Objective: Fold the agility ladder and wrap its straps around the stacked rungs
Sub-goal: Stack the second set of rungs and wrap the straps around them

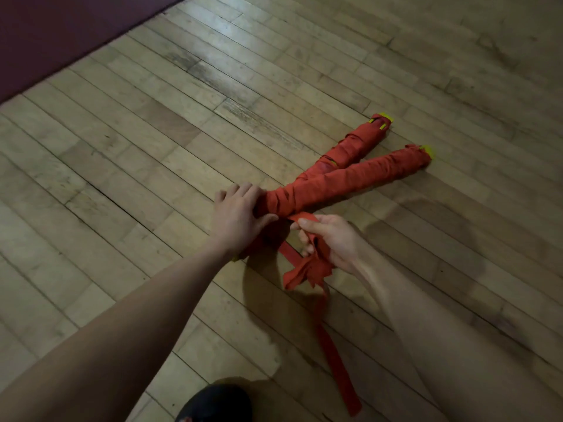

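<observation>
Strap-wrapped rungs on a wooden floor, both hands at the near end

The left hand (236, 213) rests on the red-wrapped rung bundles (344, 178) (yellow tips at their far ends), which fan out beyond it; just beside it, the right hand (330, 240) grips the bunched red strap (307, 271), whose tail trails along the floor (122, 147) below that hand.

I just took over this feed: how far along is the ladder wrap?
Mostly done: two rung bundles lie crossed on the wood floor, wound in red strap. In hand: the left hand presses the near end while the right hand pinches the bunched strap. Left: the loose tail trailing on the floor.
</observation>
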Demonstrator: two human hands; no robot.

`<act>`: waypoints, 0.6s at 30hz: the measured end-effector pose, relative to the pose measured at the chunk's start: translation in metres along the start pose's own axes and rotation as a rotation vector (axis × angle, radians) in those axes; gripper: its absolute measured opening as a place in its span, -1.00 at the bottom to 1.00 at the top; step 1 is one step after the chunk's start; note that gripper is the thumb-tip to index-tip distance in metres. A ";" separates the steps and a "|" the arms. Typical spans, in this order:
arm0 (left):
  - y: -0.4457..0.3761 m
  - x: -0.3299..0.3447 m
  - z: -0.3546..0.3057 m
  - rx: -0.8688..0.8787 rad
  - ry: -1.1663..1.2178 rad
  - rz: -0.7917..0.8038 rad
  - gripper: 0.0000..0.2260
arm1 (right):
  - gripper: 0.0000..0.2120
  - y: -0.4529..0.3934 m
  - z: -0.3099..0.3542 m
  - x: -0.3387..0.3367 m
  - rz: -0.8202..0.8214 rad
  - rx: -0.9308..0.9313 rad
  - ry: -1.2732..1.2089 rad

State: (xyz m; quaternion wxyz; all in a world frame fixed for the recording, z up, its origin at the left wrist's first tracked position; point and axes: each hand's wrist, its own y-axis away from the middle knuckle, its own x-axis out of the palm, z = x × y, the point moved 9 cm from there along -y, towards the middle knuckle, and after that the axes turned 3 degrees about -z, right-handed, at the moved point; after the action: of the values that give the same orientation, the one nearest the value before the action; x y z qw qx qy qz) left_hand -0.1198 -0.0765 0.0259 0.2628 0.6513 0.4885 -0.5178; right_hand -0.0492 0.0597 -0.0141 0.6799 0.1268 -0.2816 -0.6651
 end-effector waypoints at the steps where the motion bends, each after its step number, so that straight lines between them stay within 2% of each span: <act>1: 0.000 0.000 0.003 -0.003 0.022 0.004 -0.56 | -0.85 0.001 0.002 0.002 0.024 0.016 -0.017; 7: 0.018 0.002 -0.015 0.103 -0.076 -0.040 -0.55 | -0.81 0.009 -0.008 -0.008 0.032 0.140 -0.153; 10: 0.042 -0.004 -0.035 0.262 -0.109 -0.172 -0.71 | -0.78 0.015 -0.021 -0.016 -0.013 0.220 -0.217; 12: 0.051 -0.001 -0.046 0.331 -0.135 -0.167 -0.76 | -0.77 0.017 -0.023 -0.018 -0.020 0.216 -0.141; 13: 0.052 0.004 -0.048 0.306 -0.139 -0.124 -0.74 | -0.77 0.018 -0.023 -0.019 -0.021 0.210 -0.090; 16: 0.042 0.013 -0.037 0.073 -0.085 0.016 -0.64 | -0.81 0.021 -0.025 -0.025 -0.061 0.193 -0.035; 18: 0.039 0.021 -0.037 0.065 -0.130 0.092 -0.58 | -0.85 0.023 -0.021 -0.028 -0.058 0.156 -0.044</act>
State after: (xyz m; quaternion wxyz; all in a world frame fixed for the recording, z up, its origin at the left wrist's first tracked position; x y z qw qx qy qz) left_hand -0.0696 -0.0527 0.0117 0.2963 0.6462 0.4228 -0.5620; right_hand -0.0172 0.0849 -0.0249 0.6421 0.1726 -0.3438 -0.6631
